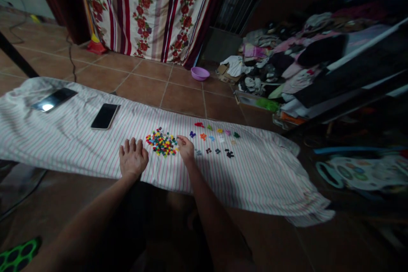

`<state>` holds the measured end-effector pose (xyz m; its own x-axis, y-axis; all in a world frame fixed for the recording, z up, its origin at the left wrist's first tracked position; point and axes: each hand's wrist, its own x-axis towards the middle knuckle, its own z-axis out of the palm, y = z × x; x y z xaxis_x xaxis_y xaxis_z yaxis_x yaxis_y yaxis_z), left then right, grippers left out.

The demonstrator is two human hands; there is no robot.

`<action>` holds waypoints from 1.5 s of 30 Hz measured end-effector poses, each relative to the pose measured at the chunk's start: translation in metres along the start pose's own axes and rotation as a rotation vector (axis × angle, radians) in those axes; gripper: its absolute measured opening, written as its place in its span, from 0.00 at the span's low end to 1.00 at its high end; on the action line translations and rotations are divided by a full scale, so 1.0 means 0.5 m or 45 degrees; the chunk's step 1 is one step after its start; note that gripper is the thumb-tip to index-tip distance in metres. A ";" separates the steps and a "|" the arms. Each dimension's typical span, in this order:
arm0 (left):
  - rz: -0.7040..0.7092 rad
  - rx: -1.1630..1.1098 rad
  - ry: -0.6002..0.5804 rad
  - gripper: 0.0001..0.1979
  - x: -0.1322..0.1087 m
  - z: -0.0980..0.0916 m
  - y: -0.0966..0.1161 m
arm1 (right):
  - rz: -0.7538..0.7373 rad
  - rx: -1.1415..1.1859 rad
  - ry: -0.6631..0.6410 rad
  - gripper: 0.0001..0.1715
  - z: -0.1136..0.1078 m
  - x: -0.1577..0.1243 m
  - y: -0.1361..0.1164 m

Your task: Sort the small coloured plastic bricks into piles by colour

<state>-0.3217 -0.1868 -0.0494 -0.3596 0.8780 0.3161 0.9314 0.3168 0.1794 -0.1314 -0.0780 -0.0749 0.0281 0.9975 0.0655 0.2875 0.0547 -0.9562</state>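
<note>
A mixed pile of tiny multicoloured pieces (162,142), like beads or little blocks, lies on a striped cloth (255,178). To its left my left hand (133,157) rests flat on the cloth, fingers spread and holding nothing. At the pile's right edge is my right hand (186,148), its thumb and fingers pinched together; whatever is between them is too small to make out. Right of that hand, small single-colour clusters stand in rough rows, among them red pieces (199,125), orange pieces (203,137), purple pieces (192,134), dark green pieces (236,134) and black pieces (229,153).
On the cloth's left part lie a dark phone (105,116) and a second flat device (55,100) reflecting a light. Beyond, a pink basin (200,73) sits on the tiled floor before a flowered curtain (146,12). Heaped clothes (270,59) fill the right side.
</note>
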 end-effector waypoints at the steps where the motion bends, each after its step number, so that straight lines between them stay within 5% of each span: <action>1: 0.000 0.004 -0.003 0.26 0.000 -0.001 0.001 | 0.029 0.037 0.006 0.18 -0.001 -0.007 0.003; 22: -0.022 -0.010 -0.064 0.27 -0.002 -0.023 0.010 | 0.347 0.757 0.170 0.22 -0.047 -0.086 -0.026; 37: -0.006 0.027 -0.052 0.27 -0.003 -0.021 0.007 | 0.261 0.566 0.168 0.18 -0.077 -0.110 -0.028; 45: -0.012 -0.024 -0.049 0.27 -0.002 -0.020 0.007 | 0.207 0.308 0.290 0.18 -0.146 -0.098 -0.012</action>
<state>-0.3185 -0.1902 -0.0397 -0.3655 0.8883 0.2780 0.9265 0.3186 0.2002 -0.0646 -0.1307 -0.0518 0.2752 0.9597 -0.0574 0.0275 -0.0675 -0.9973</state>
